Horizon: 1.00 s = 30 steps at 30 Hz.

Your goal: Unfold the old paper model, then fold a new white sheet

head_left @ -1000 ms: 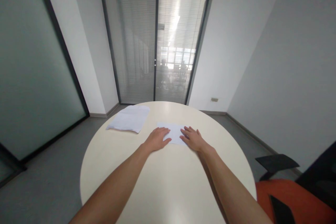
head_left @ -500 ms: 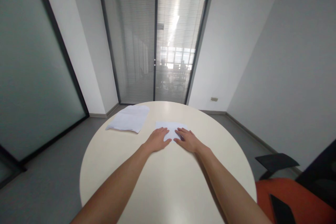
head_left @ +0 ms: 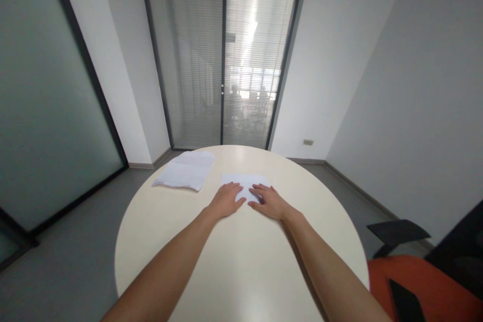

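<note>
A small white folded paper [head_left: 246, 182] lies on the round cream table [head_left: 211, 271], past the middle. My left hand [head_left: 226, 199] rests flat on the paper's near left part, fingers stretched out. My right hand [head_left: 267, 201] lies flat on its near right part, fingers extended, almost touching the left hand. Both palms press down and hold nothing.
A stack of white sheets [head_left: 185, 171] lies at the table's far left. An orange chair with a black armrest [head_left: 411, 276] stands at the lower right. Sliding glass doors with blinds [head_left: 222, 65] are behind the table, a frosted glass wall [head_left: 41, 105] at the left.
My right hand has slid left along the paper toward my left hand. The paper's visible part has shrunk and shifted slightly left. My left hand has stayed put.
</note>
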Available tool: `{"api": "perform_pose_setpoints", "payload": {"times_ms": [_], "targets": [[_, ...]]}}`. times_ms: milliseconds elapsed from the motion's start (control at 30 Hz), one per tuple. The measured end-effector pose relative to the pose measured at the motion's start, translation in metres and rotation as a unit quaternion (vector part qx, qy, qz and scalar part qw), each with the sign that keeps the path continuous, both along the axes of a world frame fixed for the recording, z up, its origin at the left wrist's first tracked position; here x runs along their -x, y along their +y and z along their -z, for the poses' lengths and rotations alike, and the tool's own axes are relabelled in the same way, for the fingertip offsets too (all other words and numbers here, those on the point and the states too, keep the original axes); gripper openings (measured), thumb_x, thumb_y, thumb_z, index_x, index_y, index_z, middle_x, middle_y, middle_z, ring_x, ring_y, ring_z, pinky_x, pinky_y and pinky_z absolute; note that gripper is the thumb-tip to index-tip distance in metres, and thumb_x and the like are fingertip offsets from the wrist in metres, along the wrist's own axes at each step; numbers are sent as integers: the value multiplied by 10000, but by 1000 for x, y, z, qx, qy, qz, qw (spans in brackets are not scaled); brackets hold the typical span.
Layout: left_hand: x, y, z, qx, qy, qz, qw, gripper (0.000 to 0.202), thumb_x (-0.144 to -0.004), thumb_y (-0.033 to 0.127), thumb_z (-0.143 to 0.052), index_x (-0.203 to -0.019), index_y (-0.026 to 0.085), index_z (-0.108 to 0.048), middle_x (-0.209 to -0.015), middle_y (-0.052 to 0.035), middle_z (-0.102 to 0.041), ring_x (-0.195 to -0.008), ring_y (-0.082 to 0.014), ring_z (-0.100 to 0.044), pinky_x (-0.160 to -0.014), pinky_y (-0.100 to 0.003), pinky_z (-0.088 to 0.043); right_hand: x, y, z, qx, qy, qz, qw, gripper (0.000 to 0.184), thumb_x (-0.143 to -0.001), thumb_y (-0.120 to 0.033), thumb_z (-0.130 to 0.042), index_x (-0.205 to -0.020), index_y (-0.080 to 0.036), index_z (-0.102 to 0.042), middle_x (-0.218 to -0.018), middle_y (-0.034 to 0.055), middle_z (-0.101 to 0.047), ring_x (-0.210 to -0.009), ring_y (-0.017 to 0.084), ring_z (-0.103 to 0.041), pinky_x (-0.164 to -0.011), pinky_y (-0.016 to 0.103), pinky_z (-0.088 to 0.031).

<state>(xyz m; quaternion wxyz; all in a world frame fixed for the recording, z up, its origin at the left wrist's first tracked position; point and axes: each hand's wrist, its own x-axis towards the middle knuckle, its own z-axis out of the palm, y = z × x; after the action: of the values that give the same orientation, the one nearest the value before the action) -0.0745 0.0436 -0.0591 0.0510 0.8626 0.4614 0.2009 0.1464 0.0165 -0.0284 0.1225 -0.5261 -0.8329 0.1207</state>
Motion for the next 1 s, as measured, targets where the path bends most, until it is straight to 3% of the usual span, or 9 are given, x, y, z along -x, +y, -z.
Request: {"api": "perform_pose_setpoints", "payload": {"times_ms": [367,1000], "targets": [[2,-6,-6,-4,18,13,1000,560,-939,538,-494,-1353,170,-577,-1488,-125,-493,-1393,-310,-419,-1172,-449,-296,1,-1,-1,-13,-2,3,1000,710,-903,-680,-458,-1437,-217,-517,-1536,141,-425,-1424,331,-356,-1168,567,-203],[0,-3,-4,5,-12,20,1000,493,-968,494,-475,-1321,180,-615,-1465,-128,-518,-1387,-321,-431,-1158,-471,-306,-3,6,9,-24,21,-6,999,661,-897,-615,-524,-1427,-220,-533,-1518,145,-450,-1420,367,-361,-1147,620,-223]]}}
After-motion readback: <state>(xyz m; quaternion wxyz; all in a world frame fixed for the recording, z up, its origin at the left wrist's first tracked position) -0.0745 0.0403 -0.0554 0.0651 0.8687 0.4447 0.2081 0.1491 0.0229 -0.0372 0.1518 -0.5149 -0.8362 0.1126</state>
